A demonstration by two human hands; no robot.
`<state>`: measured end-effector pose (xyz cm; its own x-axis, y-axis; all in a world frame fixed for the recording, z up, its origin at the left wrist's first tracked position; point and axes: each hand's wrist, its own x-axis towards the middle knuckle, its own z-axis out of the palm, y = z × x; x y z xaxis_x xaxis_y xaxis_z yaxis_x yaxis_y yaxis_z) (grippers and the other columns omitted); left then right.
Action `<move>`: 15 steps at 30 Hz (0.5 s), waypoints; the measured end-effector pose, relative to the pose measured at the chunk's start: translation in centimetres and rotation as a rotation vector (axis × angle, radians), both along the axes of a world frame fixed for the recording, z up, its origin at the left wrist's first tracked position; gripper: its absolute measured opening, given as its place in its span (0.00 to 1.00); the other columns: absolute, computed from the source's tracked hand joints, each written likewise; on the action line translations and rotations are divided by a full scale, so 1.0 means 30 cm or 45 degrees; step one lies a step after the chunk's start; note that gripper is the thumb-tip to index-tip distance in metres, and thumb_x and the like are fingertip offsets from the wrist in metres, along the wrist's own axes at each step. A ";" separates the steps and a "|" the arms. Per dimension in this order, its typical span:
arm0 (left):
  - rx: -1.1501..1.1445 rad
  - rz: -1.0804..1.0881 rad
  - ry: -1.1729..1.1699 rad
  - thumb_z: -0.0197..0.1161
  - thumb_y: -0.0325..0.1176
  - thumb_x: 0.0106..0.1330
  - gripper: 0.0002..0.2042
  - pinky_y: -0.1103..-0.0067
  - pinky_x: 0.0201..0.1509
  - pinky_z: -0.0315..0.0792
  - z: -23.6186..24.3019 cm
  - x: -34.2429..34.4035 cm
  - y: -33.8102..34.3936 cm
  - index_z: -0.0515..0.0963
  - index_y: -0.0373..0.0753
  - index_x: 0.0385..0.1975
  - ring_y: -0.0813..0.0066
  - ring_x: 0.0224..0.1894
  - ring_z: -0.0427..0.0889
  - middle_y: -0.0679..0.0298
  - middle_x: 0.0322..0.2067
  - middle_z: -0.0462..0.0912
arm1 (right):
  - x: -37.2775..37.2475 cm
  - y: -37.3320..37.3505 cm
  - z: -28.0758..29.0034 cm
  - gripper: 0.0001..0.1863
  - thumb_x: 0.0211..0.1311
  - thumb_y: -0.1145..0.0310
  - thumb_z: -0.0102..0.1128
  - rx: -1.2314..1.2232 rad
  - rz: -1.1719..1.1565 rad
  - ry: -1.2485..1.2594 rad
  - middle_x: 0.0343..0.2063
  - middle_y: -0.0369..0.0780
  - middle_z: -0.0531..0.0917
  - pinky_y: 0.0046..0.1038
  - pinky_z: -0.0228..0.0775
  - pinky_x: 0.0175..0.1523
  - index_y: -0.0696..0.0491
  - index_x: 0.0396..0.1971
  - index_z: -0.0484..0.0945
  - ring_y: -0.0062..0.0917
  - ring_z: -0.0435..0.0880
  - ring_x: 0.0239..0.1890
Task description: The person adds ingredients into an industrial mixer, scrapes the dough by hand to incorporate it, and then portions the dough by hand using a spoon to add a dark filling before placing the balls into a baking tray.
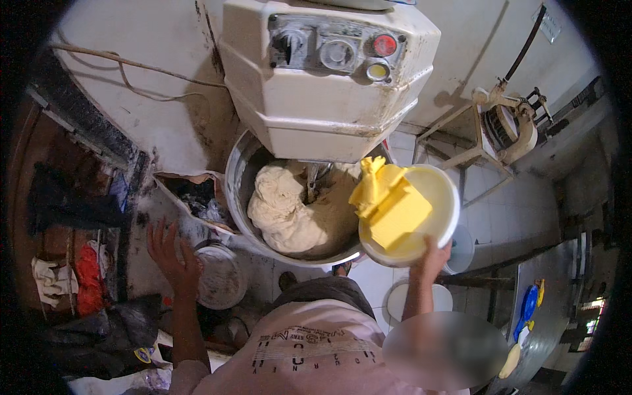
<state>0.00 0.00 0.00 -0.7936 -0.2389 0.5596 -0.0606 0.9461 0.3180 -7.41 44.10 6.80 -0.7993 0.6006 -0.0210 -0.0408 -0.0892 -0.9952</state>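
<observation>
My right hand (431, 258) grips the near rim of a white round plastic tub (442, 201), held at the right edge of the metal mixing bowl (289, 258). Yellow blocks of what looks like butter or margarine (400, 209) lie in the tub. Their upper left end sticks out past its rim, over the bowl. Inside the bowl a large pale mass of dough (283, 204) sits around the metal mixing tool (317, 181). Off to the left, my left hand (172, 257) is raised with fingers spread, holding nothing.
The white mixer housing (316, 105) overhangs the bowl, with knobs and a red button (384, 45). An open sack (191, 197) and a round flour-dusted lid or container (220, 276) stand left. A metal table (546, 289) is at right, a framed machine (500, 131) behind.
</observation>
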 end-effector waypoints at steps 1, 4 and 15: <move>0.023 -0.003 0.031 0.50 0.29 0.61 0.19 0.53 0.63 0.48 0.013 -0.011 0.010 0.65 0.42 0.54 0.48 0.63 0.53 0.55 0.58 0.62 | -0.025 -0.042 -0.024 0.25 0.45 0.82 0.48 0.134 -0.093 0.017 0.41 0.50 0.76 0.30 0.72 0.45 0.62 0.49 0.65 0.34 0.79 0.41; -0.185 -0.067 0.243 0.50 0.27 0.58 0.20 0.53 0.63 0.48 0.174 -0.119 -0.181 0.66 0.41 0.53 0.47 0.63 0.53 0.54 0.57 0.63 | -0.193 -0.400 -0.158 0.26 0.44 0.80 0.50 0.563 -0.114 0.038 0.42 0.48 0.74 0.33 0.61 0.55 0.64 0.49 0.65 0.35 0.72 0.47; 0.012 -0.129 0.059 0.52 0.22 0.55 0.20 0.56 0.61 0.52 0.066 0.019 -0.116 0.67 0.38 0.50 0.49 0.60 0.59 0.52 0.56 0.64 | -0.004 -0.274 -0.018 0.31 0.47 0.80 0.53 0.233 -0.254 0.233 0.50 0.47 0.69 0.31 0.58 0.58 0.61 0.56 0.57 0.32 0.69 0.51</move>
